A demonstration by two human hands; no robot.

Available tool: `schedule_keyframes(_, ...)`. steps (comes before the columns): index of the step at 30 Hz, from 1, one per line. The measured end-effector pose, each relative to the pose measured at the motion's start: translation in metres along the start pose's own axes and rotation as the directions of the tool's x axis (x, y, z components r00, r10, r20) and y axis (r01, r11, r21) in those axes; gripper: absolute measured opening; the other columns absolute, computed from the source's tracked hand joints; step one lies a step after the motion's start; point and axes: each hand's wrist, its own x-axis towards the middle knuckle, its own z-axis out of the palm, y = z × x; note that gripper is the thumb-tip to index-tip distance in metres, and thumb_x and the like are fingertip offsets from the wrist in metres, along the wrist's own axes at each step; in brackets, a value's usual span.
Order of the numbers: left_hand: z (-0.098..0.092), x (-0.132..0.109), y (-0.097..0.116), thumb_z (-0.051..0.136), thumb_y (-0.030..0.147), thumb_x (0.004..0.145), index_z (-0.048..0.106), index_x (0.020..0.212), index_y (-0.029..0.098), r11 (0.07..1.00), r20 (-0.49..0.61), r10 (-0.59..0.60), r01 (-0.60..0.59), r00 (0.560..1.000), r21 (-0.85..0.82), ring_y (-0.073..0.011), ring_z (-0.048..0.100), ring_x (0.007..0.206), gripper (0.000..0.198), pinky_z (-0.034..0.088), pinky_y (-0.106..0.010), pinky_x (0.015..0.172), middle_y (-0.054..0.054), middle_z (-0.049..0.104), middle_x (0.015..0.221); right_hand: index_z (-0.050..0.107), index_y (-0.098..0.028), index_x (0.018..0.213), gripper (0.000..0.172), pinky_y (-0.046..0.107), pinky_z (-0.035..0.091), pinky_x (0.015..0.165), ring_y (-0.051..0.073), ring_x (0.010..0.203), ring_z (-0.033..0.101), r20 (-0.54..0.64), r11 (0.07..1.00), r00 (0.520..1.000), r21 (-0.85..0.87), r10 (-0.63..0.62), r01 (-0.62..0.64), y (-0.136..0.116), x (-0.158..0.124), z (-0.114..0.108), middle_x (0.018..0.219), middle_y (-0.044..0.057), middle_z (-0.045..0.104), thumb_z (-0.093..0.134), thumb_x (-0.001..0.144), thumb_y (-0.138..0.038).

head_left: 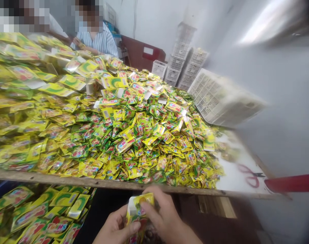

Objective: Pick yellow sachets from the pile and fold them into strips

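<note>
The printed carton [138,212] is located in front of the table [235,178], just beyond its near edge and nearest the edge's middle; the left hand [120,225] holds its left side, thumb across the printed face, its grip closed down to about the carton's thickness; the right hand [163,208] holds the upper right part, thumb pressed flat on the yellow face, its grip likewise closed; the fingers behind are largely hidden, so whether the right grip also has hold of a packet cannot be told. Handling, as judged from appearance: expect a light item of thin card, stiff along its folds but easily dented across the broad faces; the gloss suggests a smooth, slightly slippery surface; the white part at the top left looks like bare card and may crease if pinched hard. Recommended hold: take the side folds between thumb and fingers, low on the body, with light pressure; keep fingertips off the white end. The packets [136,128] heaped on the table look like soft, slick film; pinch these at a flat sealed edge; more cartons [59,227] lie below the table's near left edge.
</note>
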Motion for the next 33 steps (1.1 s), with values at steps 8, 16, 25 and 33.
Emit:
schedule_keyframes(8, -0.005, 0.0, 0.002, 0.07, 0.028, 0.082, 0.065, 0.126, 0.023, 0.998, 0.104, 0.005, -0.011, 0.995, 0.064, -0.0288, 0.06, 0.108, 0.045, 0.041, -0.041, 0.101, -0.007, 0.07, 0.117, 0.063, -0.022, 0.105, 0.018, 0.021, 0.041, 0.081, 0.014, 0.088, 0.059, 0.104, 0.999, 0.994, 0.042, -0.034, 0.03, 0.002, 0.007, -0.011, 0.096, 0.0, 0.066, 0.061, 0.088, -0.016)
schedule_keyframes(16, -0.003, 0.008, -0.013, 0.066, 0.029, 0.085, 0.065, 0.125, 0.025, 0.994, 0.125, 0.042, -0.054, 0.991, 0.093, -0.0282, 0.06, 0.108, 0.04, 0.041, -0.041, 0.101, -0.006, 0.071, 0.114, 0.067, -0.018, 0.08, 0.016, 0.021, 0.039, 0.07, 0.014, 0.077, 0.055, 0.394, 0.966, 0.918, -0.216, -0.048, 0.143, -0.003, 0.03, -0.018, 0.084, 0.001, 0.061, 0.056, 0.081, -0.007)
schedule_keyframes(25, -0.013, 0.005, -0.011, 0.066, 0.031, 0.085, 0.064, 0.125, 0.025, 0.99, 0.09, 0.004, -0.016, 0.996, 0.138, -0.0281, 0.061, 0.106, 0.041, 0.044, -0.037, 0.096, -0.005, 0.071, 0.114, 0.068, -0.02, 0.097, 0.02, 0.021, 0.043, 0.07, 0.013, 0.078, 0.06, 0.289, 0.998, 0.955, -0.016, 0.068, -0.066, 0.001, 0.034, -0.022, 0.085, -0.001, 0.066, 0.073, 0.078, -0.016)
schedule_keyframes(33, -0.013, 0.008, -0.014, 0.071, 0.037, 0.08, 0.071, 0.115, 0.022, 0.977, -0.015, -0.005, 0.008, 1.0, 0.213, -0.0288, 0.063, 0.103, 0.037, 0.047, -0.036, 0.092, -0.005, 0.074, 0.11, 0.074, -0.022, 0.076, 0.01, 0.033, 0.04, 0.093, 0.018, 0.107, 0.05, 0.155, 0.995, 0.987, 0.095, -0.05, 0.036, 0.025, 0.008, 0.01, 0.108, 0.002, 0.06, 0.069, 0.084, -0.022)
